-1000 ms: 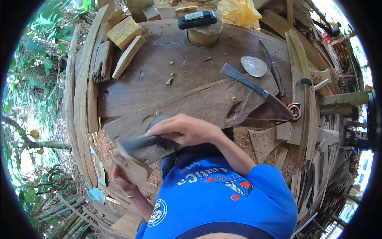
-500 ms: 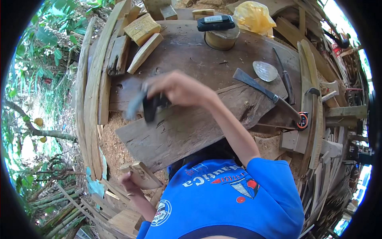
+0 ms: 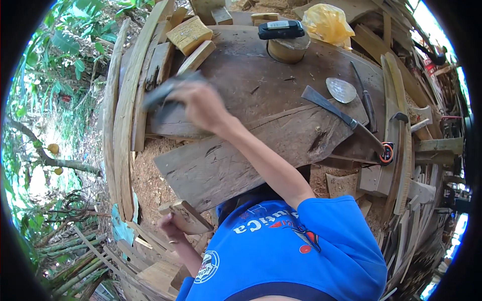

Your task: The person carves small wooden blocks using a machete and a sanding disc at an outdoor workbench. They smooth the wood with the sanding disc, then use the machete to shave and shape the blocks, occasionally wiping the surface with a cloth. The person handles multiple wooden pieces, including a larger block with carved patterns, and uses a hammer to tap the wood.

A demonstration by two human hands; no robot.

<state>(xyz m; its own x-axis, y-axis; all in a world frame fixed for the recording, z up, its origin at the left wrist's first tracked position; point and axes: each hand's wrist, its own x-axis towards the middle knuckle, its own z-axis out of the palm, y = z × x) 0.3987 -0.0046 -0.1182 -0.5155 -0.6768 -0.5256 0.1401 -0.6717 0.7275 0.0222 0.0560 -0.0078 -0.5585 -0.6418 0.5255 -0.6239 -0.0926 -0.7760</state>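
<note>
My right hand (image 3: pixel 201 105) grips a dark tool (image 3: pixel 163 98), blurred by motion, above the upper left of the workbench (image 3: pixel 241 75). My left hand (image 3: pixel 172 226) holds a small pale wood block (image 3: pixel 193 219) low at the left, beside the end of a weathered plank (image 3: pixel 203 175). The plank lies slanting across the bench's near side, under my right forearm. Towards its right end lie a wide-bladed knife (image 3: pixel 326 105) with a wooden handle and a translucent oval object (image 3: pixel 341 89). A thin dark-handled tool (image 3: pixel 370 108) and an orange-black tape measure (image 3: pixel 386 153) are at the right.
Wood strips (image 3: pixel 125 125) line the left side and boards (image 3: pixel 394 125) the right. Offcuts (image 3: pixel 188 35), a round block (image 3: pixel 286 52) with a black device (image 3: pixel 281 29) on top and a yellow plastic bag (image 3: pixel 326 25) stand at the back. Foliage (image 3: pixel 65 45) is at the far left.
My right hand has lifted the dark tool away from the block in my left hand, up and toward the back left. My left hand still holds the block low at the left.
</note>
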